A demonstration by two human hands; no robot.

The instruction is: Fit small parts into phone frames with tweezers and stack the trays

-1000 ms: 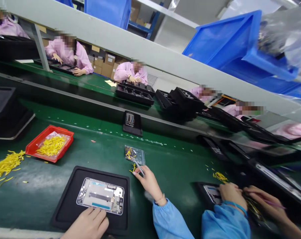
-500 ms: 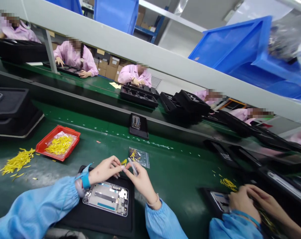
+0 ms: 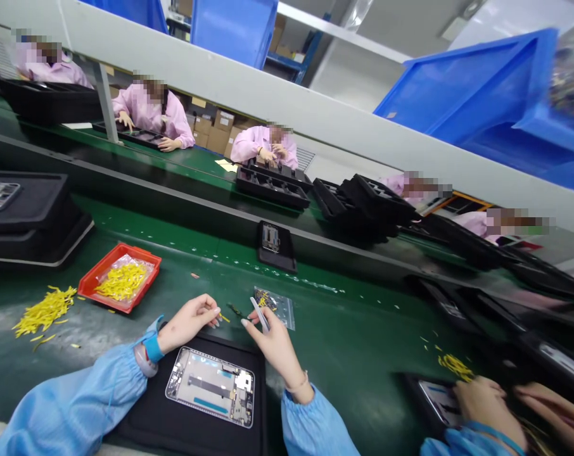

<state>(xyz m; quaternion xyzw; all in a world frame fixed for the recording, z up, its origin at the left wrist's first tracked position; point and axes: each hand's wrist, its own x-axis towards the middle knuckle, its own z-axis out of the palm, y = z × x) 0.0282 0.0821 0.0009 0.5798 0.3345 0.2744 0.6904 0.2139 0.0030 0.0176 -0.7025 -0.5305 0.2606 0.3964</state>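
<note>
My left hand (image 3: 189, 321) hovers above the top edge of a black tray (image 3: 144, 421), its fingertips pinched on a small yellow strip (image 3: 224, 317). My right hand (image 3: 272, 342) is closed round metal tweezers (image 3: 260, 315), which point up toward a small clear bag (image 3: 276, 304) of yellow and black parts. Between my forearms a silver phone frame (image 3: 211, 394) lies in the tray. The two hands are a short gap apart.
A red tray (image 3: 147, 284) of yellow strips and a loose yellow pile (image 3: 44, 310) lie to the left. A black holder (image 3: 276, 246) stands further along the green belt. A co-worker's hands (image 3: 491, 402) work at right. Stacked black trays (image 3: 30, 215) sit far left.
My left hand came up from the tray's near edge to meet the right hand, then the two drew slightly apart. The right hand pulled back from the bag with the tweezers.
</note>
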